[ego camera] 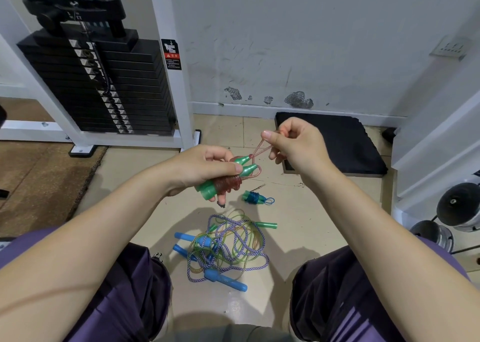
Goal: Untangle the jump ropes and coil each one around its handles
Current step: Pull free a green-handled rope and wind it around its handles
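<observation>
My left hand (207, 167) grips two green handles (245, 168) held side by side, with red rope (228, 183) coiled around them. My right hand (293, 141) pinches a short loop of that red rope (262, 148) and holds it taut up and to the right of the handle tips. On the floor just below lies a coiled blue rope on green handles (253, 197). Between my knees sits a tangled pile (231, 243) of a purple-white braided rope and a green-yellow rope, with blue handles (226, 280) and a green handle (266, 224).
A black weight stack (104, 87) in a white frame stands at the left. A black pad (335, 144) lies on the floor by the wall at the right. Dumbbells (457, 206) sit at the far right. My purple-clad legs flank the pile.
</observation>
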A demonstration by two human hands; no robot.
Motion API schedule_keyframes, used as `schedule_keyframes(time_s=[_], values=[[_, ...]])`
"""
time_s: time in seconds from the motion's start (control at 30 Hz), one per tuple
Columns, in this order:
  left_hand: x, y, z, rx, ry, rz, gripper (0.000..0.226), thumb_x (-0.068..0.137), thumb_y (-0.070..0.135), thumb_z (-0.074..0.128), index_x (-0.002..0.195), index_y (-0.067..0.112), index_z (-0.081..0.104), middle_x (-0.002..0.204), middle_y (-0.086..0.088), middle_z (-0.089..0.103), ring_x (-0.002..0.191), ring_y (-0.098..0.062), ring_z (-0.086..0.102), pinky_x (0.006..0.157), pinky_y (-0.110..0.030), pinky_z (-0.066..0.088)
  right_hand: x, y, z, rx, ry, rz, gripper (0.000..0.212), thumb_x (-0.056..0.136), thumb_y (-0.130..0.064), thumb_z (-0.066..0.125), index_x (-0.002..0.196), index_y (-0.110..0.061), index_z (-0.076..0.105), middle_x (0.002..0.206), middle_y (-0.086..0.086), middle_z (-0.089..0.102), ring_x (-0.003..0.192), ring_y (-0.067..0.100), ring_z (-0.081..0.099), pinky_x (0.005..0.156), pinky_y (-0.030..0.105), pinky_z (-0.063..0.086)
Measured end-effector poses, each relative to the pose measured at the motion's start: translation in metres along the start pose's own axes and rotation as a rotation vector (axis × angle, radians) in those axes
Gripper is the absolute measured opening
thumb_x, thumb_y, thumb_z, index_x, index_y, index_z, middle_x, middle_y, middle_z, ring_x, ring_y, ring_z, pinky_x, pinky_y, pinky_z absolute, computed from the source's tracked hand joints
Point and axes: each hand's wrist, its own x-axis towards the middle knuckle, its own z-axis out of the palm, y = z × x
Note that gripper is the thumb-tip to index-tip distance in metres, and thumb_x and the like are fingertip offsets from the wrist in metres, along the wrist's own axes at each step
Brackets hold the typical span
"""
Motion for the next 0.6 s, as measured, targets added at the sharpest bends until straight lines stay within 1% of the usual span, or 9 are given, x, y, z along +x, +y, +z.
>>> schedule_keyframes(time_s=[0.1, 0.17, 0.23, 0.27, 0.3, 0.33, 0.4, 0.5, 0.6], values=[[-0.002, -0.004, 0.000, -0.046, -0.073, -0.026, 0.024, 0.095, 0.018, 0.061, 0.113, 0.005, 0.053, 0.090, -0.020, 0.072, 0.062, -0.033, 0.068, 0.056, -0.033, 0.056, -0.004, 0.000, 0.004, -0.039, -0.041, -0.013, 0.036, 0.084, -0.013, 0.076, 0.071, -0.013, 0.042, 0.056, 0.014, 0.049, 0.043, 0.021, 0.047, 0.043, 0.023, 0.038], [-0.003, -0.008, 0.001, -0.066, -0.131, -0.038, 0.028, 0.098, 0.015, 0.057, 0.125, 0.024, 0.055, 0.095, -0.016, 0.072, 0.074, -0.036, 0.071, 0.066, -0.039, 0.058, -0.009, 0.001, 0.010, -0.050, -0.103, -0.007, 0.037, 0.086, -0.015, 0.073, 0.070, -0.015, 0.040, 0.059, 0.016, 0.047, 0.043, 0.019, 0.041, 0.042, 0.021, 0.032], [-0.003, -0.009, 0.001, -0.058, -0.139, -0.045, 0.030, 0.097, 0.014, 0.056, 0.120, 0.033, 0.061, 0.105, -0.012, 0.072, 0.091, -0.034, 0.072, 0.080, -0.046, 0.056, -0.013, 0.002, 0.016, -0.038, -0.148, 0.015, 0.038, 0.089, -0.017, 0.070, 0.070, -0.016, 0.037, 0.057, 0.012, 0.040, 0.043, 0.017, 0.033, 0.041, 0.023, 0.025], [-0.003, -0.009, 0.001, -0.055, -0.142, -0.039, 0.026, 0.095, 0.018, 0.058, 0.115, 0.032, 0.063, 0.107, -0.012, 0.072, 0.097, -0.032, 0.071, 0.086, -0.047, 0.054, -0.013, 0.002, 0.019, -0.034, -0.162, 0.022, 0.039, 0.090, -0.017, 0.069, 0.070, -0.016, 0.036, 0.055, 0.009, 0.036, 0.043, 0.016, 0.030, 0.040, 0.023, 0.022], [-0.003, -0.008, 0.002, -0.060, -0.152, -0.027, 0.020, 0.092, 0.024, 0.060, 0.112, 0.028, 0.062, 0.106, -0.013, 0.072, 0.099, -0.030, 0.071, 0.087, -0.046, 0.054, -0.014, 0.002, 0.022, -0.042, -0.171, 0.021, 0.039, 0.090, -0.019, 0.069, 0.070, -0.016, 0.035, 0.053, 0.007, 0.034, 0.041, 0.015, 0.029, 0.039, 0.022, 0.020], [-0.003, -0.008, 0.003, -0.072, -0.159, -0.011, 0.020, 0.091, 0.032, 0.062, 0.109, 0.024, 0.060, 0.101, -0.015, 0.072, 0.096, -0.028, 0.070, 0.084, -0.043, 0.054, -0.014, 0.002, 0.024, -0.055, -0.178, 0.013, 0.040, 0.090, -0.021, 0.068, 0.069, -0.016, 0.035, 0.050, 0.005, 0.033, 0.039, 0.015, 0.028, 0.038, 0.020, 0.020], [-0.005, -0.008, 0.007, -0.084, -0.127, 0.027, 0.030, 0.088, 0.040, 0.068, 0.103, 0.017, 0.055, 0.087, -0.015, 0.070, 0.084, -0.027, 0.068, 0.074, -0.036, 0.056, -0.014, 0.001, 0.025, -0.064, -0.182, -0.002, 0.041, 0.090, -0.024, 0.069, 0.068, -0.017, 0.035, 0.048, 0.002, 0.034, 0.037, 0.015, 0.029, 0.038, 0.020, 0.020], [-0.004, -0.006, 0.011, -0.015, -0.033, 0.092, 0.029, 0.082, 0.037, 0.070, 0.098, 0.016, 0.059, 0.071, -0.007, 0.065, 0.066, -0.021, 0.064, 0.058, -0.026, 0.052, -0.010, -0.001, 0.018, -0.098, -0.122, -0.023, 0.044, 0.087, -0.025, 0.072, 0.065, -0.017, 0.036, 0.044, -0.002, 0.036, 0.037, 0.016, 0.030, 0.040, 0.021, 0.023], [0.001, -0.005, 0.010, 0.139, 0.029, 0.173, 0.019, 0.084, 0.032, 0.074, 0.096, 0.019, 0.065, 0.062, 0.011, 0.064, 0.059, -0.006, 0.062, 0.055, -0.016, 0.047, -0.004, 0.002, 0.007, -0.165, -0.038, -0.073, 0.045, 0.082, -0.030, 0.077, 0.062, -0.018, 0.038, 0.044, -0.006, 0.039, 0.040, 0.017, 0.032, 0.044, 0.022, 0.027]])
